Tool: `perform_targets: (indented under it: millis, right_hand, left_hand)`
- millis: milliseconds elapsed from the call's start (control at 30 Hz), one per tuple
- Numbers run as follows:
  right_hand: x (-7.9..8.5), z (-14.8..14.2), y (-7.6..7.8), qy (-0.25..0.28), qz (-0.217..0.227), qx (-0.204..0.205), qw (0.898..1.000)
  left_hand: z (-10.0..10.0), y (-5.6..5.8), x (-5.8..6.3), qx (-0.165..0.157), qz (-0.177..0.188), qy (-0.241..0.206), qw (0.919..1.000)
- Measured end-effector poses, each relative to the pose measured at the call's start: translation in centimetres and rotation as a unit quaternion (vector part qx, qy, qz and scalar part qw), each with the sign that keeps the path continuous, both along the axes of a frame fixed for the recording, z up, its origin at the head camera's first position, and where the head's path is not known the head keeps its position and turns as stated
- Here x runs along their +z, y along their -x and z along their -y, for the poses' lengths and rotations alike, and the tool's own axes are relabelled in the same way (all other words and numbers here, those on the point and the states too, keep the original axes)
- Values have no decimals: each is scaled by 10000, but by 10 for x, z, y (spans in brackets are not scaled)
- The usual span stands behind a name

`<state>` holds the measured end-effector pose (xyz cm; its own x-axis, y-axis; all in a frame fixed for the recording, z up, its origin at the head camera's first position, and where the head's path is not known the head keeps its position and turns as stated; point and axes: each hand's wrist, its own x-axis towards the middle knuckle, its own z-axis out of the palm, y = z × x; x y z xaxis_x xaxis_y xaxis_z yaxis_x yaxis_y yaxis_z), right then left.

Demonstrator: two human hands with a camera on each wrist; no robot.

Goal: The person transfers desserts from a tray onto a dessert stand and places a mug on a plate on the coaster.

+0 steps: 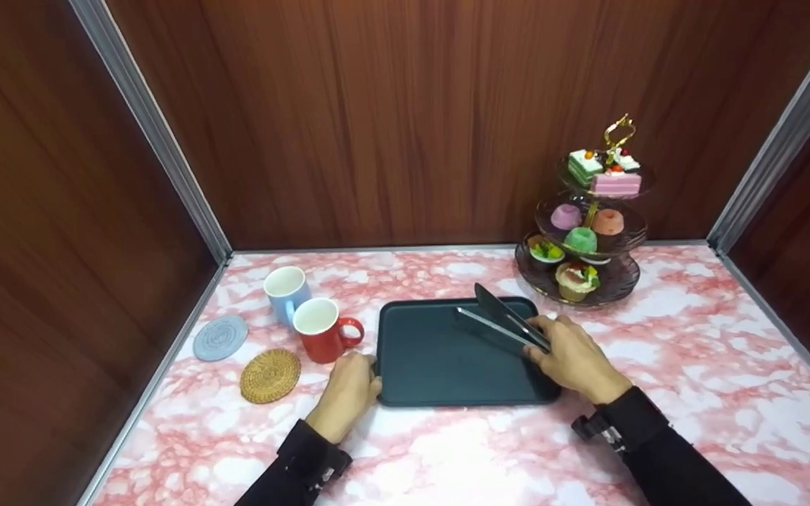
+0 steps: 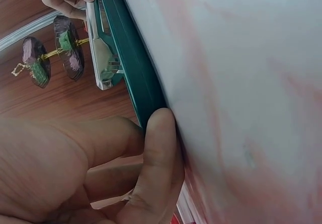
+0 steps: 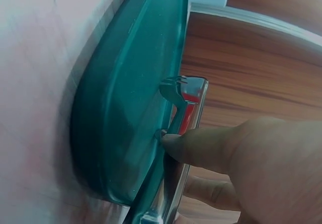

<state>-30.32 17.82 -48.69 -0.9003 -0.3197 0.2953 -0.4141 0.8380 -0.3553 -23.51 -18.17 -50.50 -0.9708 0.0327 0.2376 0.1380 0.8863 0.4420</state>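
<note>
A dark rectangular tray (image 1: 433,358) lies on the marbled table. My left hand (image 1: 349,390) is at its left edge; in the left wrist view, thumb and fingers pinch the tray rim (image 2: 146,90). Over the tray's right side, my right hand (image 1: 577,355) grips a pair of serving tongs (image 1: 491,302). One tong arm ends in a broad flat blade, the other in a fork-like tip (image 3: 172,89), as the right wrist view shows. The two tips stand apart with nothing between them, pointing toward the back left.
A three-tier stand (image 1: 637,270) with small cakes and tarts is behind the tray, at right. Left of the tray are a red mug (image 1: 322,344), a light blue mug (image 1: 282,299), a woven coaster (image 1: 270,376) and a grey coaster (image 1: 220,337). Wooden panels (image 1: 405,126) enclose the table.
</note>
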Motion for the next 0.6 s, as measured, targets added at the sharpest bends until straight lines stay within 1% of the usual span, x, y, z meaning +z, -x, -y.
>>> perform_targets:
  millis: [167, 300, 433, 600]
  right_hand:
    - [-3, 2, -1, -33, -16, -14, 10000]
    - [-3, 3, 0, -103, -56, -9, 9999]
    - [-3, 1, 0, -115, -77, -27, 9999]
    - [-1, 0, 1, -93, -28, -3, 10000]
  left_hand:
    - [2, -1, -2, 3, 6, -46, 10000]
    - [1, -2, -1, 38, 23, -53, 10000]
    - [0, 0, 0, -15, -18, -47, 10000]
    - [0, 1, 1, -41, 8, -159, 9999]
